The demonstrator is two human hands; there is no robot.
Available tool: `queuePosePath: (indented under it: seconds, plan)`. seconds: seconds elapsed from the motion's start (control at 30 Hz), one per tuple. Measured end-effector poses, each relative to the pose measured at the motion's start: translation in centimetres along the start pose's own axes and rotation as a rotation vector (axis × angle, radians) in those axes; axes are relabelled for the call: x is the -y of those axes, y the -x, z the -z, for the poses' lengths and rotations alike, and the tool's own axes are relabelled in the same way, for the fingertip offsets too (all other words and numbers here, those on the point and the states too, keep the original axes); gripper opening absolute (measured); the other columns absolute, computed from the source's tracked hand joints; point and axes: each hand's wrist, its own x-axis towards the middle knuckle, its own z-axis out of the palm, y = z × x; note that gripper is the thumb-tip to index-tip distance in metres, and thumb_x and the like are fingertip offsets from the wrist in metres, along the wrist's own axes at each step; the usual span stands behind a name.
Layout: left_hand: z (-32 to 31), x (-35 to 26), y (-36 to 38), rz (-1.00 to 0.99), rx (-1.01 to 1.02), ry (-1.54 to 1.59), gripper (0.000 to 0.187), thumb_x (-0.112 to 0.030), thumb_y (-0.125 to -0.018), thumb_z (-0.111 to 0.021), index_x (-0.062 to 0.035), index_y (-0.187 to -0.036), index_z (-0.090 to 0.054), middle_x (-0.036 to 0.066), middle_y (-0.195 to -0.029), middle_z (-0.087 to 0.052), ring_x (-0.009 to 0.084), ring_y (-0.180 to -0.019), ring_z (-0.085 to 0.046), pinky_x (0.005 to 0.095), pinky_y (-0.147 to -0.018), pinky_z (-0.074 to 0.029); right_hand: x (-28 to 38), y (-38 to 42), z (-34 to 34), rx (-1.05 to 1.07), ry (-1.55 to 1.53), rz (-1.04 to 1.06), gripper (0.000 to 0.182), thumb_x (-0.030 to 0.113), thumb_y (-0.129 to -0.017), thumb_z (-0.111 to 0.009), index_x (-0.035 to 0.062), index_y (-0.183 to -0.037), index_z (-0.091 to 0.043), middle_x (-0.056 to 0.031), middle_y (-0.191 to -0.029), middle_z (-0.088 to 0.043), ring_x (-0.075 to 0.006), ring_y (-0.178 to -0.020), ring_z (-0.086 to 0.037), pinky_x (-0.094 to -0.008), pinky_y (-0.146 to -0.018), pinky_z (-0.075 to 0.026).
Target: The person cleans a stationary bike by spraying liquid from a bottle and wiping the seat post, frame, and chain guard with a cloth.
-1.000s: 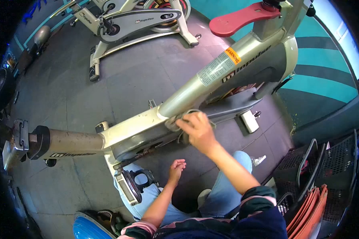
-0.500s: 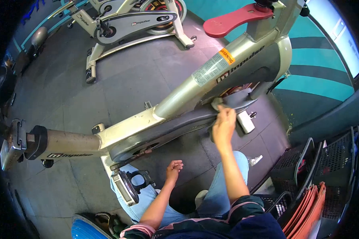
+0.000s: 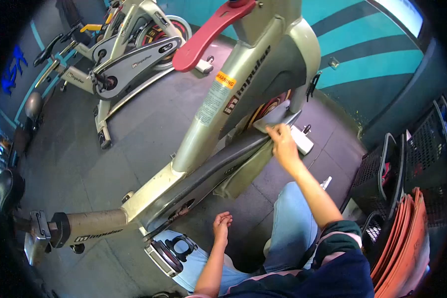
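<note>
Right hand (image 3: 283, 141) shifted farther along bike frame (image 3: 208, 129), fingers pinching grey cloth (image 3: 265, 124) against it; left hand (image 3: 222, 222) below, fingers loosely curled, empty.

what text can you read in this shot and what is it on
"WARNING" – orange label on the near bike's frame; the fine print below it is too small to read.
"impulse" – dark panel of the near bike.
"impulse" – near bike's seat post.
"impulse" – chain guard of the far bike.
</note>
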Motion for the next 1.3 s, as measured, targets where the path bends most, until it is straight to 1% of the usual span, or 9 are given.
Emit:
queuePosePath:
  seconds: [0.17, 0.37, 0.43, 0.63, 0.7, 0.93, 1.0, 1.1, 1.3]
  plan:
    - [-0.1, 0.2, 0.2, 0.007, 0.011, -0.009, 0.021, -0.012, -0.090, -0.057, -0.0065, -0.109, -0.062, 0.005, -0.097, -0.067, 0.0099, -0.083, -0.061, 0.0234, -0.074, -0.048, -6.2, -2.7, 0.3, -0.018, 0.173, -0.226, 0.032, -0.007, -0.075, -0.053, 0.0006, -0.104, -0.063, -0.0175, -0.096, -0.052, -0.0358, -0.094, -0.055, -0.0437, -0.081, -0.048]
    - [-1.0, 0.0, 0.6, 0.042, 0.012, -0.049, 0.020, -0.011, -0.091, -0.057, -0.0057, -0.109, -0.062, 0.005, -0.096, -0.068, 0.0090, -0.082, -0.061, 0.0212, -0.072, -0.047, -1.4, -3.7, -3.2, 0.038, -0.003, -0.521, 0.029, 0.000, -0.081, -0.053, -0.0032, -0.108, -0.062, -0.0208, -0.105, -0.056, -0.0378, -0.102, -0.055, -0.0448, -0.086, -0.046]
    - [-1.0, 0.1, 0.3, 0.043, 0.021, -0.080, 0.020, -0.010, -0.091, -0.057, -0.0058, -0.110, -0.062, 0.004, -0.096, -0.068, 0.0091, -0.082, -0.061, 0.0214, -0.072, -0.047, 0.7, -2.8, -1.1, -0.011, 0.082, -0.126, 0.033, 0.010, -0.085, -0.057, -0.0025, -0.115, -0.061, -0.0171, -0.102, -0.053, -0.0321, -0.098, -0.052, -0.0411, -0.085, -0.044]
    - [-0.7, 1.0, -0.3, 0.104, -0.006, -0.084, 0.018, -0.011, -0.089, -0.058, -0.0076, -0.106, -0.062, 0.004, -0.095, -0.068, 0.0099, -0.082, -0.062, 0.0234, -0.072, -0.047, -3.3, -3.2, -2.8, -0.007, 0.041, -0.251, 0.052, 0.027, -0.087, -0.056, -0.0020, -0.130, -0.049, -0.0205, -0.128, -0.051, -0.0356, -0.119, -0.048, -0.0422, -0.102, -0.039]
    - [-0.6, 0.9, -0.2, 0.119, -0.017, -0.091, 0.018, -0.011, -0.089, -0.058, -0.0080, -0.106, -0.062, 0.004, -0.095, -0.068, 0.0100, -0.082, -0.062, 0.0238, -0.073, -0.047, -5.1, -4.7, -3.2, 0.009, -0.009, -0.354, 0.050, 0.026, -0.086, -0.057, -0.0025, -0.127, -0.050, -0.0201, -0.124, -0.053, -0.0350, -0.116, -0.050, -0.0421, -0.099, -0.041]
    - [-1.1, 0.5, 0.0, 0.095, 0.010, -0.088, 0.018, -0.012, -0.089, -0.061, -0.0080, -0.106, -0.062, 0.003, -0.094, -0.066, 0.0096, -0.082, -0.061, 0.0230, -0.073, -0.047, -5.8, -5.1, -4.2, -0.142, 0.008, -0.290, 0.034, 0.016, -0.082, -0.055, 0.0006, -0.113, -0.058, -0.0170, -0.106, -0.057, -0.0332, -0.104, -0.054, -0.0425, -0.092, -0.044]
    - [-1.1, 0.5, 0.0, 0.086, 0.011, -0.098, 0.019, -0.012, -0.088, -0.060, -0.0080, -0.107, -0.062, 0.003, -0.095, -0.067, 0.0101, -0.081, -0.061, 0.0231, -0.072, -0.048, -4.8, -4.9, -4.1, -0.203, -0.053, -0.284, 0.021, 0.010, -0.080, -0.055, 0.0008, -0.097, -0.061, -0.0162, -0.099, -0.060, -0.0336, -0.101, -0.054, -0.0426, -0.090, -0.044]
    - [-0.9, 0.6, 0.1, 0.056, 0.021, -0.105, 0.020, -0.012, -0.089, -0.058, -0.0079, -0.109, -0.061, 0.005, -0.096, -0.067, 0.0109, -0.082, -0.062, 0.0231, -0.072, -0.048, -1.1, -2.8, -3.0, -0.206, -0.112, -0.265, 0.018, 0.008, -0.079, -0.056, 0.0006, -0.094, -0.062, -0.0158, -0.099, -0.060, -0.0339, -0.099, -0.054, -0.0429, -0.088, -0.044]
    - [-0.5, 0.9, 0.1, 0.093, 0.032, -0.135, 0.023, -0.012, -0.089, -0.060, -0.0063, -0.111, -0.061, 0.004, -0.097, -0.067, 0.0093, -0.082, -0.061, 0.0223, -0.074, -0.047, 9.4, 2.4, -1.7, -0.091, -0.499, 0.015, 0.030, 0.018, -0.083, -0.065, 0.0025, -0.109, -0.063, -0.0135, -0.111, -0.061, -0.0297, -0.112, -0.054, -0.0409, -0.097, -0.043]
